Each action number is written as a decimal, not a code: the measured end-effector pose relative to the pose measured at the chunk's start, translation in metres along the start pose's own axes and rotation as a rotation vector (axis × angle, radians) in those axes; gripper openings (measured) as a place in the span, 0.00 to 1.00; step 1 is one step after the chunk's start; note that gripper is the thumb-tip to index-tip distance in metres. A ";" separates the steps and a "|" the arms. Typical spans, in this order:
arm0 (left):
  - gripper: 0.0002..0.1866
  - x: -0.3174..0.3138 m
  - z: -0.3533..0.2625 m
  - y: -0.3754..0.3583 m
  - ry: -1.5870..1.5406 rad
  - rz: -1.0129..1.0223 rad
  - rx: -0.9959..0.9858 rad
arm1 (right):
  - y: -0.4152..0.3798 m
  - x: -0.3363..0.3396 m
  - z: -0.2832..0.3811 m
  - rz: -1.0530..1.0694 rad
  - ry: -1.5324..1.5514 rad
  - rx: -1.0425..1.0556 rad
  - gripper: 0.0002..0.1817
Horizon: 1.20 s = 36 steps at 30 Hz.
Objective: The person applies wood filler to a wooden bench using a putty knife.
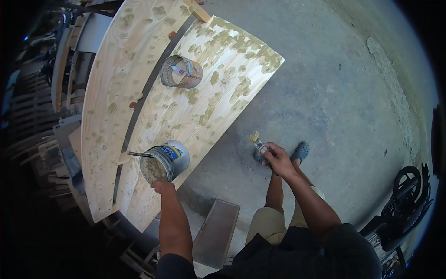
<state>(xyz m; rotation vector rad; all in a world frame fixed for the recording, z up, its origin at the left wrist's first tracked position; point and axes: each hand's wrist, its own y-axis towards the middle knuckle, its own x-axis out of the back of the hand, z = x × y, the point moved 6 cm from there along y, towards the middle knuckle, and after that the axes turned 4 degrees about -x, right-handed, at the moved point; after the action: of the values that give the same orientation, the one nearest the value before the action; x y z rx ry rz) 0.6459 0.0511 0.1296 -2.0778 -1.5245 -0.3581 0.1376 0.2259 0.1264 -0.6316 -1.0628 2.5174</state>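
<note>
My left hand [162,187] grips the near rim of a white and blue paint can [180,155] that is tilted on the wooden panel [204,93]. Greyish-brown filler [154,170] lies inside the can, and a dark flat stick [139,154] juts over its edge. Closed around a small putty knife [260,146], my right hand [278,159] is held over the floor, to the right of the panel. A lump of yellowish filler [254,136] sits on the blade's tip. Patches of greenish-brown filler dot the panel's pale wood.
A second, stained can [189,74] with a small tube in it stands farther up the panel. Beside it runs another filler-spotted board [104,111], across a gap. A dark rectangular board [217,232] is below, a black wheeled object [404,204] at right, stacked wood at left.
</note>
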 end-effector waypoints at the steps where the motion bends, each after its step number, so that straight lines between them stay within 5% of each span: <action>1: 0.38 0.001 -0.002 -0.004 -0.013 0.037 -0.004 | -0.007 0.016 -0.003 -0.016 -0.004 0.006 0.15; 7: 0.44 0.016 -0.002 -0.036 -0.079 0.256 -0.043 | -0.054 0.130 -0.030 -0.150 0.029 0.085 0.16; 9: 0.51 0.031 0.037 -0.054 -0.067 0.269 0.032 | -0.069 0.172 -0.048 -0.229 0.068 0.072 0.16; 13: 0.46 0.034 0.144 -0.123 0.282 0.602 0.226 | -0.088 0.232 -0.075 -0.421 0.190 0.008 0.15; 15: 0.47 0.020 0.174 -0.232 0.795 1.078 -0.003 | -0.090 0.249 -0.085 -0.434 0.216 0.035 0.16; 17: 0.32 0.010 0.215 -0.295 1.280 1.550 -0.499 | -0.097 0.255 -0.086 -0.437 0.253 0.015 0.16; 19: 0.28 0.018 0.243 -0.317 1.574 1.650 -0.485 | -0.101 0.251 -0.094 -0.419 0.270 -0.030 0.16; 22: 0.27 0.024 0.238 -0.356 1.242 1.437 -0.240 | -0.101 0.245 -0.099 -0.406 0.246 -0.042 0.16; 26: 0.25 -0.007 0.231 -0.337 1.286 1.466 -0.433 | -0.099 0.242 -0.091 -0.369 0.104 0.023 0.17; 28: 0.22 -0.038 0.211 -0.330 1.187 1.509 -0.698 | -0.089 0.236 -0.108 -0.373 0.107 0.045 0.17; 34: 0.19 -0.132 0.115 -0.356 0.832 1.094 -1.648 | -0.072 0.209 -0.095 -0.386 0.099 0.012 0.18; 36: 0.20 -0.160 0.091 -0.351 0.799 0.933 -1.678 | -0.063 0.190 -0.073 -0.385 0.087 0.036 0.18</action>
<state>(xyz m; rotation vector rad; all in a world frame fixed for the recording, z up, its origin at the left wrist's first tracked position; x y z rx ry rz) 0.2547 0.0515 0.0650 -2.6344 0.6761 -2.1505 0.0227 0.3984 0.0762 -0.4696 -0.9977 2.1528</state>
